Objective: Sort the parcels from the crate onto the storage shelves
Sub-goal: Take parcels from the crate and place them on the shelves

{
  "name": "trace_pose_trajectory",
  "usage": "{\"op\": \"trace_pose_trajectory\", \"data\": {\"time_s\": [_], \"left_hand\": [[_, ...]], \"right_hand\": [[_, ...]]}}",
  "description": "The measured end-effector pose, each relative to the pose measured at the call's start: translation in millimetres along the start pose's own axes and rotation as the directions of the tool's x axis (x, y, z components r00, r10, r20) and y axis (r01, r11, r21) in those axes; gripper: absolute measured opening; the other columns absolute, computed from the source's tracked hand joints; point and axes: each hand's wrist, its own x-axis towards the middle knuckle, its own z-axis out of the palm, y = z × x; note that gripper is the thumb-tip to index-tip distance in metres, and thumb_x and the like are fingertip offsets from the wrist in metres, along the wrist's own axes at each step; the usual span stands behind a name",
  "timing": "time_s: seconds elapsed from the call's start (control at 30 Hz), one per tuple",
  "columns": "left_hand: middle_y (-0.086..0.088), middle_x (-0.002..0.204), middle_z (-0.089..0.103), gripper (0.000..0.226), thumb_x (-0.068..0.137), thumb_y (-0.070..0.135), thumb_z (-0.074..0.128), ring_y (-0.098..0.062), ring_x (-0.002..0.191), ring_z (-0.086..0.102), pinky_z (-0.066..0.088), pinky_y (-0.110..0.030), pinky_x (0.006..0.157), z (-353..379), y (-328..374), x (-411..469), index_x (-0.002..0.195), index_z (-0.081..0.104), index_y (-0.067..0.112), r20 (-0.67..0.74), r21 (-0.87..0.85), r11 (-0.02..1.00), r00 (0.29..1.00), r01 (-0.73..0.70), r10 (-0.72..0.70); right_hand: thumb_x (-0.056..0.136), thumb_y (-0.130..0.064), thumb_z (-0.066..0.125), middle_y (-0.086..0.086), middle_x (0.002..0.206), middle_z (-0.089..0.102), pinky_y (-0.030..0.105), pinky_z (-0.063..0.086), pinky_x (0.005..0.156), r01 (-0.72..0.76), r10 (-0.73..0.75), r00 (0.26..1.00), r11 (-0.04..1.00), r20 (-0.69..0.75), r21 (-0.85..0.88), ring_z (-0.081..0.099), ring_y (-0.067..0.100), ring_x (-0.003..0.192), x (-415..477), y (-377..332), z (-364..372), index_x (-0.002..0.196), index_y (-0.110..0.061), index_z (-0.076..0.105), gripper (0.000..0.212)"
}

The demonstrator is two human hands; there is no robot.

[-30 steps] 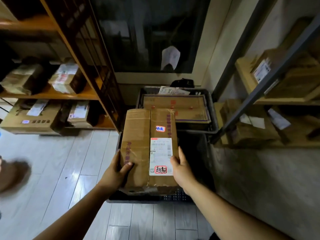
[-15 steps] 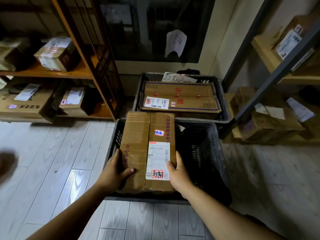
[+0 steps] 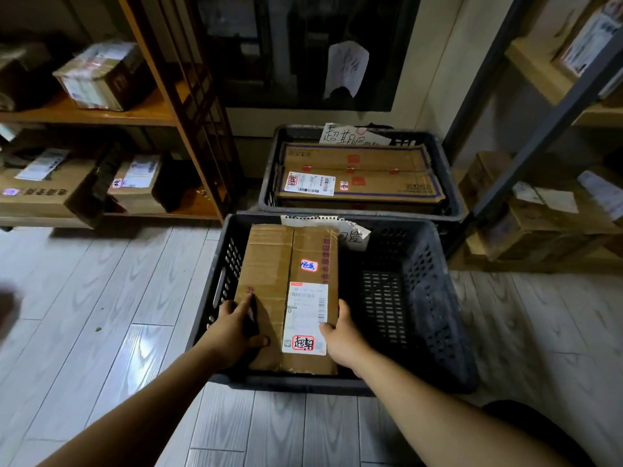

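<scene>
Parcel point(image 3: 269, 291) in near crate point(image 3: 421, 298); shelves point(image 3: 151, 112) left

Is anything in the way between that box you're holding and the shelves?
Only the black crate itself: the cardboard parcel, gripped by the left hand and right hand, is down inside it and must clear the wall. Nothing else visibly blocks the wooden shelves.

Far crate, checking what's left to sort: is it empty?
No, the far crate holds a wide flat cardboard parcel with a white label.
</scene>
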Motion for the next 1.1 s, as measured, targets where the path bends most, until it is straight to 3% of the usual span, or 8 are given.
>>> {"op": "trace_pose_trajectory", "data": {"time_s": [0.33,0.4,0.5,0.6,0.73,1.1], "left_hand": [[-0.015,0.153,0.007,0.109,0.079,0.038,0.073,-0.031,0.132,0.038,0.035,-0.033,0.108,7,-12,19,0.151,-0.008,0.022,0.037,0.151,0.987,0.997,0.056,-0.062],[-0.016,0.156,-0.001,0.108,0.079,0.039,0.072,-0.033,0.138,0.03,0.03,-0.034,0.111,5,-16,21,0.152,-0.005,0.021,0.041,0.209,0.977,0.998,0.042,-0.052],[-0.013,0.157,-0.016,0.101,0.08,0.046,0.068,-0.035,0.145,0.003,0.015,-0.04,0.117,4,-19,22,0.152,0.0,0.025,0.049,0.338,0.94,0.998,-0.055,0.04],[-0.014,0.157,-0.018,0.1,0.08,0.054,0.065,-0.031,0.145,-0.015,0.007,-0.043,0.119,8,-19,24,0.152,0.002,0.024,0.073,0.375,0.919,0.992,-0.121,0.101],[-0.014,0.157,-0.017,0.101,0.08,0.053,0.065,-0.03,0.145,-0.015,0.01,-0.047,0.119,8,-20,24,0.152,-0.001,0.024,0.071,0.414,0.903,0.993,-0.115,0.094],[-0.008,0.158,-0.017,0.102,0.08,0.051,0.066,-0.032,0.145,-0.013,0.012,-0.048,0.116,-4,-19,26,0.152,-0.002,0.028,0.129,0.413,0.909,0.992,-0.058,0.004]], "right_hand": [[0.099,-0.008,0.043,0.004,0.149,0.04,0.033,0.045,0.096,-0.053,0.055,0.998,0.995,0.031,-0.083,0.046,0.023,0.13,14,3,19,0.152,-0.022,0.0,0.069],[0.099,-0.01,0.043,0.003,0.15,0.039,0.034,0.044,0.098,-0.056,0.059,0.998,0.994,0.038,-0.09,0.046,0.023,0.13,14,2,23,0.152,-0.024,-0.002,0.071],[0.1,-0.012,0.041,0.002,0.151,0.035,0.035,0.046,0.097,-0.074,0.077,0.996,0.994,0.039,-0.081,0.046,0.024,0.13,12,2,27,0.152,-0.026,-0.009,0.073],[0.1,-0.012,0.041,0.003,0.152,0.035,0.037,0.044,0.101,-0.073,0.076,0.996,0.994,0.035,-0.08,0.046,0.023,0.13,10,2,27,0.152,-0.027,-0.007,0.072],[0.1,-0.009,0.039,0.002,0.15,0.037,0.033,0.039,0.103,-0.051,0.056,0.997,0.995,0.061,-0.08,0.043,0.021,0.133,7,-3,29,0.153,-0.026,-0.003,0.069],[0.102,-0.016,0.036,0.005,0.156,0.027,0.031,0.035,0.104,-0.118,0.145,0.983,0.969,0.112,-0.216,0.038,0.024,0.136,6,-19,32,0.15,-0.02,-0.017,0.072]]}}
